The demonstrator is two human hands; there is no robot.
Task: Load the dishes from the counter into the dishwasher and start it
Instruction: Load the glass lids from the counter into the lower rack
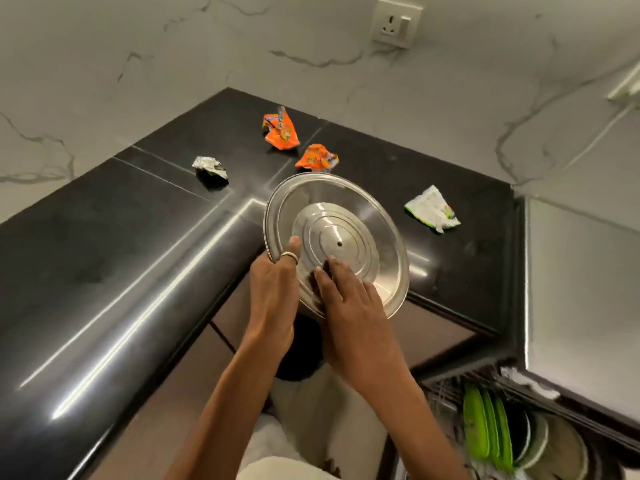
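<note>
The step in hand looks like carrying the steel plate (346, 199) from the counter (104, 254) to the dishwasher rack (571, 420), which is low at the right. To do it well, I judge the tilt should be eased before the swing, since the smaller steel disc (341, 233) lying on the plate's face could slide off. The plate should go in on edge, in a free slot beside the green plates (485, 427) standing there. The plate is held tilted in the air over the counter's front edge, near the inner corner of its L. Its far rim is close to an orange wrapper (317, 156). The left hand (273, 292) grips the plate's left rim, with one ringed digit laid over the top and the rest hidden beneath. The right hand (349, 303) lies on the upper face, fingers straight and close together, pressing at the disc's near rim. Both forearms reach up from the bottom of the view.
</note>
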